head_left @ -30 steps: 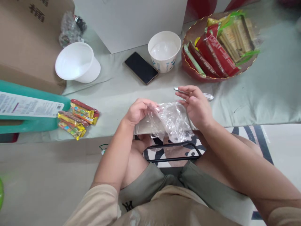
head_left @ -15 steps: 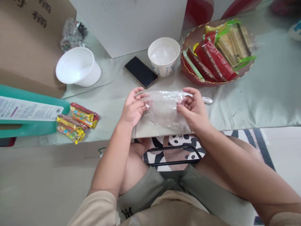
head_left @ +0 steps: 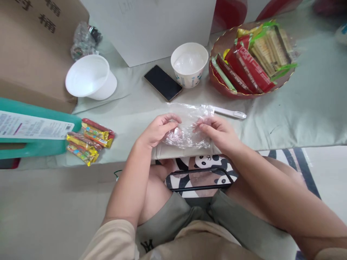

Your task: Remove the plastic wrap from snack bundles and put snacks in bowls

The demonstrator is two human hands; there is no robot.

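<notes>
A crinkled clear plastic bag [head_left: 189,124] is stretched between my two hands, just above the table's front edge. My left hand [head_left: 162,129] is closed on its left side, thumb against fingers. On the opposite side my right hand [head_left: 217,130] pinches the bag, some fingertips showing through the film. Behind my right hand lies a white, slim-handled tool [head_left: 230,112], its far end partly covered by the bag. Farther back is a black smartphone [head_left: 163,82], with a paper bowl [head_left: 189,68] beside it holding something clear.
A scalloped bowl [head_left: 230,94] of wrapped snacks stands at the right back. To the left are a white plastic tub [head_left: 104,85], several small snack packs [head_left: 89,139], a green jug [head_left: 40,150] and a cardboard box [head_left: 32,61]. A white box [head_left: 151,32] stands behind the phone.
Both hands have come slightly closer together and lower, and the bag between them has gone from stretched flat to more crumpled. More of the white tool shows now.
</notes>
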